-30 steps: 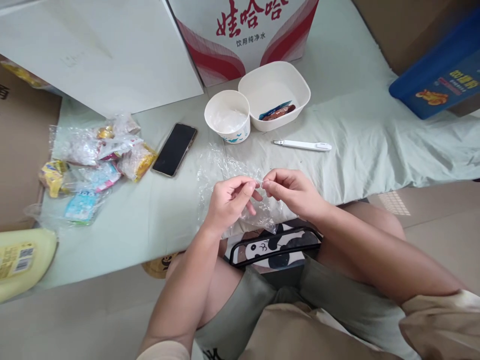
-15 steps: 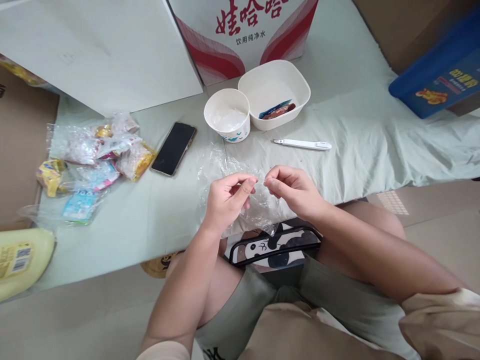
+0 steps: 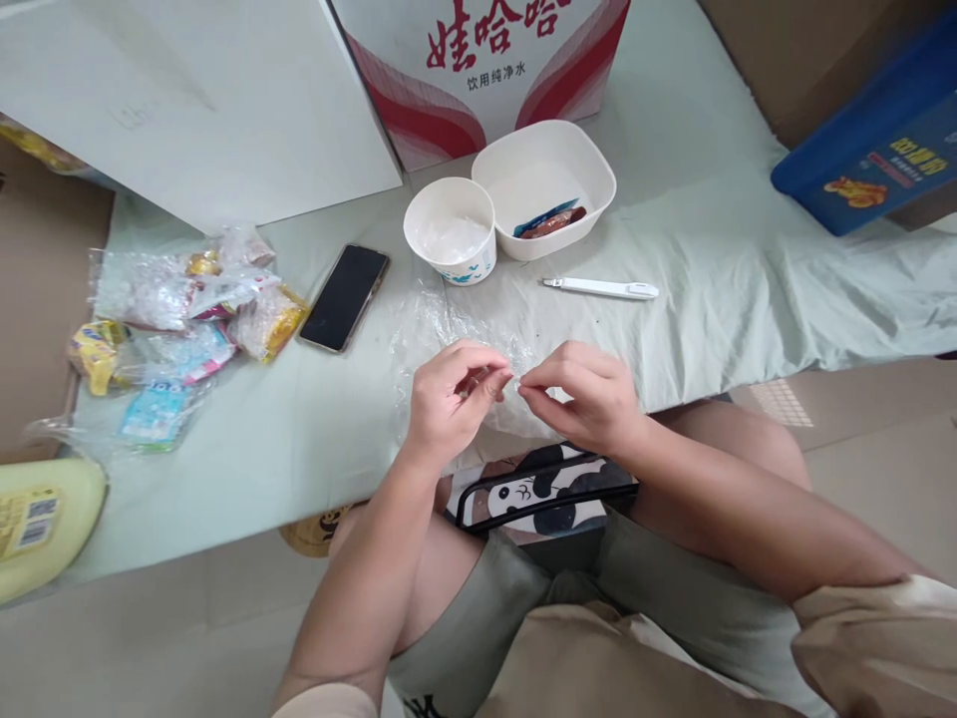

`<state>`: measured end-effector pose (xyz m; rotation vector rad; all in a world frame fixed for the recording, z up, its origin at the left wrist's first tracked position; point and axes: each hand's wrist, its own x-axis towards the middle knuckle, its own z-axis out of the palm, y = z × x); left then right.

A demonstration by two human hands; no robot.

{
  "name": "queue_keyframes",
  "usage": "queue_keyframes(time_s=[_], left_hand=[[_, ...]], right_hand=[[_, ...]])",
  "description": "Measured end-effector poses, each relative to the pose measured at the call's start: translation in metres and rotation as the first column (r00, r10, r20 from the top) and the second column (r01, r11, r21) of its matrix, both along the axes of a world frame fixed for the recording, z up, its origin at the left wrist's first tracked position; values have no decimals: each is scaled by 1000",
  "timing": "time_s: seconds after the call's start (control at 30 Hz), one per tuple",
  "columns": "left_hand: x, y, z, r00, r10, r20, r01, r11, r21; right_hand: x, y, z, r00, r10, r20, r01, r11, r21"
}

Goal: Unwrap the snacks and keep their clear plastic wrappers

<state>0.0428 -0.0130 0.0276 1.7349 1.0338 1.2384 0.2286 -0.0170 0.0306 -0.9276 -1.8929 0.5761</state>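
My left hand (image 3: 451, 402) is closed in a pinch, thumb against the fingertips. Close to it, almost fingertip to fingertip, my right hand (image 3: 584, 397) pinches too. Thin, crinkled clear plastic film (image 3: 441, 329) lies on the cloth beneath and beyond both hands, and its edge appears to run up to the pinched fingers; the exact grip is hard to see. Beyond the hands stands a white paper cup (image 3: 471, 269) with clear plastic inside. Touching it is a white bowl (image 3: 542, 165) holding a brown and blue wrapped packet (image 3: 551, 219). A white utility knife (image 3: 599, 288) lies before the bowl.
A phone (image 3: 345, 297) and a heap of wrapped snacks (image 3: 186, 319) lie to the left, with a yellow bottle (image 3: 49, 519) at the near left edge. Cartons (image 3: 485, 110) stand behind, and a blue container (image 3: 867, 150) at the right. A panda-print bag (image 3: 515, 494) is below the table edge.
My right hand has come slightly lower and left, bringing the fingertips nearer each other. The film's lower corner, which hung over the table edge, has drawn up behind the hands.
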Motion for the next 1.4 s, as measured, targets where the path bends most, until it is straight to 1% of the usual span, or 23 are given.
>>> queue_keyframes(time_s=[0.07,0.13,0.23,0.3,0.37,0.43,0.5,0.63,0.7,0.83,0.97,1.27,1.4], left_hand=[[0,0,-1,1000,12,13,-13,999,31],[0,0,-1,1000,18,23,-19,999,48],[0,0,-3,998,-9,56,5,998,58],[0,1,-3,997,-26,75,22,998,52],[1,1,-1,997,-25,68,22,999,37],[1,1,0,999,-18,47,16,999,37],[2,1,1,999,-21,35,19,998,58],[2,2,2,998,-49,30,45,993,105],[3,3,2,998,-60,29,55,990,133],[4,5,0,997,-69,23,63,983,174],[3,4,-2,999,-54,-1,53,984,172],[2,3,2,999,-35,-31,40,988,152],[2,3,2,999,-37,-31,42,985,166]], right_hand=[[-1,0,-4,999,4,53,-8,997,77],[-1,0,-6,997,24,74,-33,991,128],[-1,0,-3,996,88,-11,-85,983,165],[0,0,1,990,112,-90,-98,984,146],[0,-1,5,988,92,-125,-79,992,103],[0,0,8,991,50,-126,-40,996,79],[-1,0,7,992,20,-127,-10,997,80],[-3,1,3,995,-5,-101,13,996,87],[-3,1,1,996,-9,-85,18,993,114],[-1,2,2,995,33,-98,-17,987,160],[0,1,4,996,64,-66,-57,992,115],[-2,0,4,994,67,-91,-64,997,41],[-2,-1,4,994,60,-88,-61,998,1]])
